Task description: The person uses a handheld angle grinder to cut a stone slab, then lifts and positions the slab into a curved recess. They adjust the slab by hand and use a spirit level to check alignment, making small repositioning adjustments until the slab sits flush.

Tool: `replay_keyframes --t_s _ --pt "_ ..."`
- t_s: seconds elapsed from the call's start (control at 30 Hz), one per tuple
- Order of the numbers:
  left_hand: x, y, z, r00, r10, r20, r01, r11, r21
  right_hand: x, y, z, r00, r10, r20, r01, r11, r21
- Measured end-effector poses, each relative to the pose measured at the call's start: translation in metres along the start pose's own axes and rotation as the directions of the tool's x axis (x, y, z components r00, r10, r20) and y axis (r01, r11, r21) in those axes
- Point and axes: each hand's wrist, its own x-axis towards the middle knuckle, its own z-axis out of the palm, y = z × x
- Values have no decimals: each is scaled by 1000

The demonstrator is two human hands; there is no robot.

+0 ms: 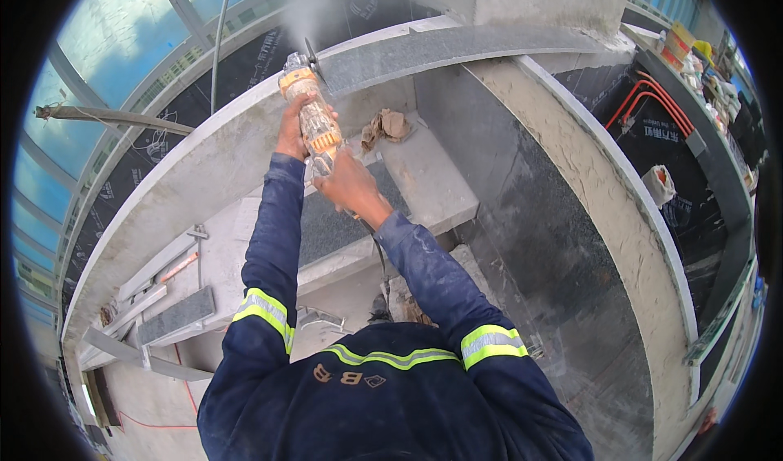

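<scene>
Both of my hands grip a dusty yellow-orange angle grinder (320,126), held out in front of me at the far side. Around its front body, close to the head, are the closed fingers of my left hand (292,128). My right hand (354,187) is closed on the rear end, where a dark cord (382,257) hangs down. The thin cutting disc (313,58) stands on edge at the left end of a long grey stone slab (465,45) lying along the wall top. Whether it touches the stone is unclear. Pale dust (306,12) rises beyond the disc.
A crumpled brown paper bag (387,126) lies on the ledge below. To the left are metal bars (159,265) and a dark stone piece (178,314). A pole (106,117) juts in at far left. Red bent pipes (652,102) stand right, beyond the curved wall (603,183).
</scene>
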Motion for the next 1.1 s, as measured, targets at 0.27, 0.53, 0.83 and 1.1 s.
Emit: replay_keyframes --t_s 0.27,0.53,0.83,1.1 --pt "4 0 -5 999 -18 -30 17 1000 -9 -6 -12 -9 995 80 61 -82 996 37" --pt "6 1 -4 999 -16 -33 16 1000 -4 0 -8 -6 997 61 49 -63 997 36" --pt "-5 -2 -2 1000 -3 -31 2 999 -34 -4 -4 4 997 80 24 -80 997 -9" --pt "-20 -8 5 1000 -5 24 6 998 -68 -21 3 1 1000 26 17 -26 999 19"
